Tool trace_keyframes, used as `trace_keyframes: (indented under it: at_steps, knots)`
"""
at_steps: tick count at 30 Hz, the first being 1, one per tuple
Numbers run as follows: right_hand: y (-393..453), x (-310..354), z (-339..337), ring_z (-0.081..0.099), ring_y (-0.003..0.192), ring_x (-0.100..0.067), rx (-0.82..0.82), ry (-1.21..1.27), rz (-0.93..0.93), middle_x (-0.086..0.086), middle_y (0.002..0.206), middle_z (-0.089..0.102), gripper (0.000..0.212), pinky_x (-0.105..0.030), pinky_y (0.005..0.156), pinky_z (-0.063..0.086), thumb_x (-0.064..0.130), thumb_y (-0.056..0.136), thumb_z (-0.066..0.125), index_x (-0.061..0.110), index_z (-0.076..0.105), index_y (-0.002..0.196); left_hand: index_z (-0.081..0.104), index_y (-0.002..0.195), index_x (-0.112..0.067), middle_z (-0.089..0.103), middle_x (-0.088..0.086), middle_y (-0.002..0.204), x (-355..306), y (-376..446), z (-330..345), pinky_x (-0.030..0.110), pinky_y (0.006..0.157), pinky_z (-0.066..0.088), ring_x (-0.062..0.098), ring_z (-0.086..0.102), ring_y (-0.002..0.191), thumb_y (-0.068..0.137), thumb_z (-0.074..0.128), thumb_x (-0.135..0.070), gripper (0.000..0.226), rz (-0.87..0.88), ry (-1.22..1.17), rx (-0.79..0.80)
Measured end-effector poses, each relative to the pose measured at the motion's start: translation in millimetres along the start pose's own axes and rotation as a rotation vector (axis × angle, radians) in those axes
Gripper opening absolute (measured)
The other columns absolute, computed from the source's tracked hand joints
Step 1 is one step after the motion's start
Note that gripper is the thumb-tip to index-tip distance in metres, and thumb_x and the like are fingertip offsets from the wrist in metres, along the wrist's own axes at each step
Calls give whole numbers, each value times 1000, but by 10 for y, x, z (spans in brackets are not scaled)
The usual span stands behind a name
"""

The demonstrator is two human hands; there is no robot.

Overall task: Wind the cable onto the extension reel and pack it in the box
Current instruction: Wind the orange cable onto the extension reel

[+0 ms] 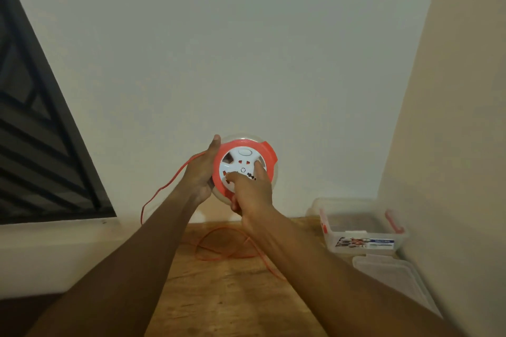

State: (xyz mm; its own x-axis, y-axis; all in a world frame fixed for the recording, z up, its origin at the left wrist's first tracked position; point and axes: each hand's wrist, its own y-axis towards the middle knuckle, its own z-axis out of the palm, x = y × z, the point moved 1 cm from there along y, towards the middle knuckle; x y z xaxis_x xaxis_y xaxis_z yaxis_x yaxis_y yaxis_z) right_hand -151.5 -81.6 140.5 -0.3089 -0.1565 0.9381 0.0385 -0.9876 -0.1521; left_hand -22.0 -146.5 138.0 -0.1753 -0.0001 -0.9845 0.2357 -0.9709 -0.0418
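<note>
A round extension reel [243,154], orange-rimmed with a white socket face, is held up in front of the wall above the table. My left hand [201,172] grips its left edge. The fingers of my right hand [250,191] press on the white face. A thin orange cable [219,245] runs from the reel past my left hand, hangs down and lies in loose loops on the wooden table [224,295]. A clear plastic box [361,227] with orange clips stands open at the table's back right.
The box's clear lid [394,279] lies flat in front of it along the right wall. A dark-framed window [41,145] is on the left. White walls close off the back and right of the table.
</note>
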Motion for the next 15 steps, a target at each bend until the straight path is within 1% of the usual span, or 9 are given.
trace_keyframes:
  at_steps: [1, 2, 3, 5, 6, 8, 9, 11, 15]
  knots:
    - [-31, -16, -50, 60, 69, -15, 45, -204, -81, -2, 114, 61, 86, -25, 50, 52, 19, 82, 66, 36, 21, 153, 78, 108, -17, 83, 8, 100, -26, 3, -29, 43, 77, 66, 29, 81, 89, 84, 66, -68, 58, -25, 7, 31]
    - [-49, -18, -120, 65, 81, -17, 61, -441, -194, -1, 115, 63, 83, -31, 60, 56, 21, 80, 67, 30, 25, 151, 79, 107, -15, 83, 10, 102, -52, -3, -53, 42, 77, 66, 29, 81, 90, 84, 67, -67, 58, -41, 23, 63]
    - [-52, -5, -199, 66, 91, -20, 61, -684, -352, 0, 113, 65, 72, -34, 68, 56, 23, 81, 66, 25, 34, 146, 79, 105, -14, 82, 11, 102, -74, -12, -98, 40, 75, 66, 29, 81, 90, 85, 68, -67, 58, -50, 46, 84]
    - [-25, 105, -390, 66, 93, -25, 81, -1187, -724, -1, 109, 68, 46, -33, 70, 52, 24, 86, 62, 25, 52, 131, 79, 102, -13, 82, 13, 103, -97, -29, -173, 38, 70, 66, 30, 81, 87, 85, 68, -68, 58, -68, 105, 110]
    - [-12, 193, -467, 65, 93, -28, 134, -1447, -879, -3, 117, 64, 39, -33, 68, 50, 21, 87, 61, 27, 57, 126, 79, 100, -14, 82, 14, 103, -91, -47, -216, 38, 69, 66, 30, 81, 86, 84, 69, -69, 58, -77, 133, 125]
    - [49, 367, -575, 64, 99, -30, 336, -1850, -1052, -6, 144, 45, 46, -37, 66, 53, 13, 87, 64, 31, 57, 128, 82, 91, -17, 82, 14, 102, -73, -73, -264, 40, 72, 66, 30, 80, 84, 84, 69, -69, 53, -81, 175, 149]
    - [78, 425, -610, 63, 102, -30, 441, -1978, -1089, -7, 153, 33, 53, -38, 65, 55, 9, 86, 66, 34, 55, 132, 84, 84, -19, 82, 13, 101, -61, -88, -282, 41, 76, 66, 30, 80, 83, 84, 70, -68, 51, -89, 192, 155]
    - [102, 522, -630, 62, 104, -32, 625, -2136, -1169, -7, 159, 21, 61, -36, 61, 53, 6, 86, 65, 38, 52, 136, 85, 76, -22, 82, 11, 95, -46, -101, -286, 42, 81, 65, 28, 79, 81, 85, 70, -67, 49, -120, 239, 191]
    - [31, 526, -522, 63, 101, -33, 871, -2367, -1373, -8, 159, 18, 56, -34, 53, 46, 8, 93, 58, 39, 47, 138, 86, 79, -22, 80, 9, 89, 2, -147, -224, 37, 70, 66, 25, 78, 74, 87, 68, -65, 48, -175, 308, 300]
